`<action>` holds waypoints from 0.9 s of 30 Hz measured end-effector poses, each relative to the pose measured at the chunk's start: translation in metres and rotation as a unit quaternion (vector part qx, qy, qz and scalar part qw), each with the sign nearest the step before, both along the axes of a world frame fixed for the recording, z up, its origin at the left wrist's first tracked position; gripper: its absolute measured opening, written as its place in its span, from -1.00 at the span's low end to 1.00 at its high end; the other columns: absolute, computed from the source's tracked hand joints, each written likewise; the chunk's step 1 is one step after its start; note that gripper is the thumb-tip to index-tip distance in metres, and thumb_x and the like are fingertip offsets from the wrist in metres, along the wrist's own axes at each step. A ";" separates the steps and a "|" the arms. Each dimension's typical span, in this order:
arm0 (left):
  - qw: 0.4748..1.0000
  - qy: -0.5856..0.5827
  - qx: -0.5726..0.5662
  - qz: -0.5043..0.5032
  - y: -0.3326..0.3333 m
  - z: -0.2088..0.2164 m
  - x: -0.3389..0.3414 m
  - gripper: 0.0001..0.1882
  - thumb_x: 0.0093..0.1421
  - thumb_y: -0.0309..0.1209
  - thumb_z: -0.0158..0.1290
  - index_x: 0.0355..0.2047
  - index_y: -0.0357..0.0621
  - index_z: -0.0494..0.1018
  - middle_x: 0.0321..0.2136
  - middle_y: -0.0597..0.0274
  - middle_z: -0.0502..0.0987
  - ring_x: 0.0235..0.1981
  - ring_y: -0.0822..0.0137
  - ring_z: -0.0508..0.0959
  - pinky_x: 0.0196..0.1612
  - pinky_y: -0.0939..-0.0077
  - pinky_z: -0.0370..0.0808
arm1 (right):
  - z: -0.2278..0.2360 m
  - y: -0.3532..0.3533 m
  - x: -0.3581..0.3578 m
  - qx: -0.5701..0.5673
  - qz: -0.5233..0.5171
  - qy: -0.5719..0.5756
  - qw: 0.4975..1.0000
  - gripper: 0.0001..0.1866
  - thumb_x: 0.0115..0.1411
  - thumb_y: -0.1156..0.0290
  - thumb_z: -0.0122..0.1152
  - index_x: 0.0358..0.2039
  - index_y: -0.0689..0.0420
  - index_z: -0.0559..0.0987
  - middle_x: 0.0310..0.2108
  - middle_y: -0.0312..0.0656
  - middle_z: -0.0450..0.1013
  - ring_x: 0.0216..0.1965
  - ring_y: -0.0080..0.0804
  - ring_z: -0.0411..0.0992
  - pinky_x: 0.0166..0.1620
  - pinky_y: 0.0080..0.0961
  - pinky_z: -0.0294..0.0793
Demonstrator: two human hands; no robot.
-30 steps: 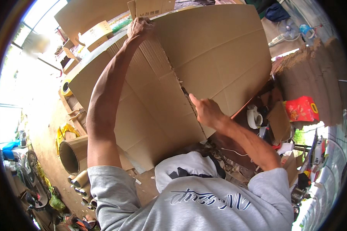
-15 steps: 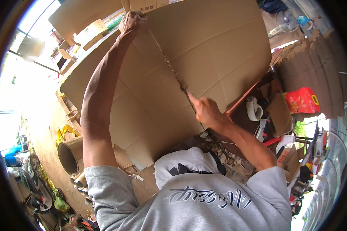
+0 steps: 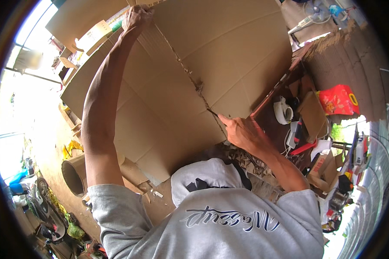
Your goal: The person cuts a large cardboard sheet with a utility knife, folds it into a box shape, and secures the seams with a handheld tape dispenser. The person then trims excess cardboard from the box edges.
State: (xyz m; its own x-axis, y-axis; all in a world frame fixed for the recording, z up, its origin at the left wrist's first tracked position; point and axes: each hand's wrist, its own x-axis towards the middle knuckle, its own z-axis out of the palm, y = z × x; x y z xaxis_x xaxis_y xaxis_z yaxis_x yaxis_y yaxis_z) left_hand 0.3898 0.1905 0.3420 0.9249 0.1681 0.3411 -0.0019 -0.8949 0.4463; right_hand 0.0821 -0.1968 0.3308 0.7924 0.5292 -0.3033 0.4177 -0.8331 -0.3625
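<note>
cardboard (image 3: 233, 52) is spread as one broad, creased sheet beneath the hands, its right side seen just beside the reddish table (image 3: 267, 120); what it is borne on cannot be told. its far edge is gripped by the left hand (image 3: 138, 18), the fingers drawn together and seemingly clamped on that edge, though their far side is hidden. a ragged line (image 3: 183, 66) is seen running from near that grip down the sheet, and on it the tip of a thin dark tool (image 3: 211, 112) is rested. the tool is held in the right hand (image 3: 243, 133), the forefinger stretched toward the tip and the other fingers curled in; how its handle is clasped cannot be made out. the sheet is judged light for its breadth, stiff across the flat, easily bent at its creases and weakened along the frayed line; little slip is expected from its matte face. a firm hold is best taken on the far edge, close to the line. to the right, a white roll (image 3: 280, 110) and a red bag (image 3: 339, 100) are seen; to the left, a hollow tube (image 3: 81, 164).
</note>
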 end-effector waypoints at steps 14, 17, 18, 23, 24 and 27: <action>1.000 0.010 0.002 0.002 0.001 0.014 -0.010 -0.59 0.21 0.06 0.16 -0.14 0.08 0.68 -0.25 0.11 0.70 -0.15 0.09 0.68 -0.02 0.12 0.54 | -0.029 0.044 0.061 0.138 -0.017 -0.106 0.985 -0.42 0.16 0.65 0.17 0.24 0.21 0.43 -0.38 0.08 0.56 -0.35 0.11 0.54 -0.26 -0.10 0.52; 1.000 0.005 0.026 0.012 -0.002 0.012 -0.009 -0.58 0.21 0.07 0.16 -0.13 0.08 0.69 -0.25 0.11 0.71 -0.15 0.10 0.68 -0.02 0.13 0.55 | -0.036 0.042 0.064 0.146 -0.007 -0.130 0.981 -0.42 0.16 0.64 0.17 0.24 0.20 0.45 -0.42 0.08 0.54 -0.39 0.09 0.52 -0.28 -0.10 0.50; 0.999 0.003 0.038 0.021 0.000 0.009 -0.007 -0.59 0.21 0.06 0.16 -0.13 0.08 0.69 -0.26 0.12 0.71 -0.15 0.11 0.68 -0.02 0.13 0.55 | -0.037 0.040 0.065 0.165 0.001 -0.146 0.975 -0.43 0.16 0.63 0.18 0.24 0.20 0.45 -0.44 0.08 0.54 -0.41 0.09 0.52 -0.28 -0.10 0.50; 0.999 0.015 -0.032 -0.005 0.013 0.002 -0.002 -0.62 0.20 0.02 0.19 -0.14 0.07 0.69 -0.29 0.12 0.71 -0.17 0.13 0.68 -0.05 0.17 0.56 | -0.037 0.034 0.051 0.181 -0.007 -0.144 0.973 -0.46 0.14 0.62 0.15 0.19 0.27 0.48 -0.50 0.09 0.52 -0.44 0.07 0.53 -0.32 -0.11 0.52; 0.999 0.020 -0.038 -0.008 0.009 0.005 -0.003 -0.62 0.20 0.01 0.20 -0.15 0.07 0.69 -0.30 0.12 0.71 -0.18 0.14 0.68 -0.06 0.18 0.56 | -0.038 0.033 0.052 0.189 -0.007 -0.153 0.970 -0.47 0.13 0.61 0.14 0.18 0.30 0.49 -0.52 0.10 0.52 -0.45 0.06 0.54 -0.34 -0.12 0.53; 1.000 0.007 -0.006 0.008 -0.001 0.008 -0.008 -0.62 0.21 0.01 0.20 -0.15 0.06 0.69 -0.32 0.13 0.70 -0.20 0.15 0.68 -0.07 0.18 0.56 | -0.034 0.030 0.049 0.128 0.001 -0.129 0.983 -0.46 0.12 0.61 0.15 0.17 0.32 0.48 -0.54 0.09 0.51 -0.45 0.05 0.54 -0.35 -0.15 0.53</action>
State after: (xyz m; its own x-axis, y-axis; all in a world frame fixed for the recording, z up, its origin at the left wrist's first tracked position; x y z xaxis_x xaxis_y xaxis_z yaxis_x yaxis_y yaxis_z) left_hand 0.3821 0.1895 0.3501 0.9267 0.1873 0.3257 0.0187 -0.8889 0.4577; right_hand 0.1312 -0.1664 0.2968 0.8240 0.5643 0.0507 0.5251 -0.7270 -0.4424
